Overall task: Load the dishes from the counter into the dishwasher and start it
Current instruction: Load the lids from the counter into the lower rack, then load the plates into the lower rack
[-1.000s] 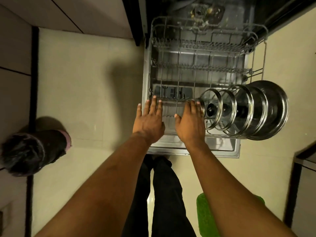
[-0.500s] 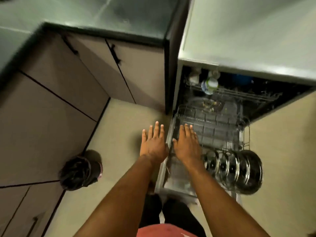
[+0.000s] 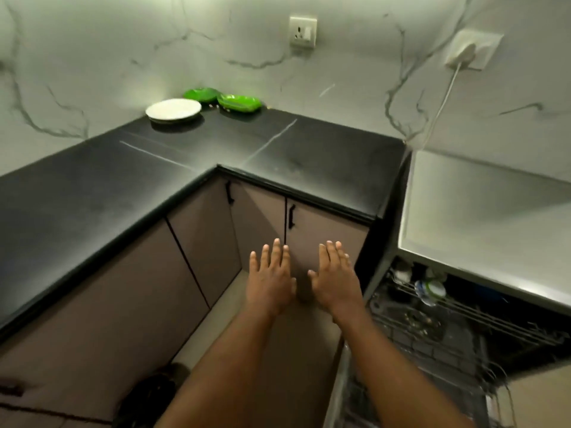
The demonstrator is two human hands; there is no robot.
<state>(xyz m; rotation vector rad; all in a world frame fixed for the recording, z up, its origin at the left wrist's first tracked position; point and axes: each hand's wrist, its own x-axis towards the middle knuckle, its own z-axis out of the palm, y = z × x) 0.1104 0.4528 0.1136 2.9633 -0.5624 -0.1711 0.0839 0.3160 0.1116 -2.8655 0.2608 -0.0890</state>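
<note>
Both hands are held out in front, side by side, palms down. The left hand and the right hand hold nothing. Their fingers are straight and a little spread. The two hands do not touch each other. They are in the air in front of the brown cupboard doors, below the edge of the black counter.

The dishes are well apart from the fingers. They sit at the back corner of the counter, by the wall. A white plate lies flat there. Just behind it, to the right, are two green dishes, side by side.

The dishwasher is on the right, and it is open. The right hand is near its left edge but does not touch it. Wire racks show inside, with some small things on the top one, too blurry to name. A dark bin stands on the floor at the lower left.
</note>
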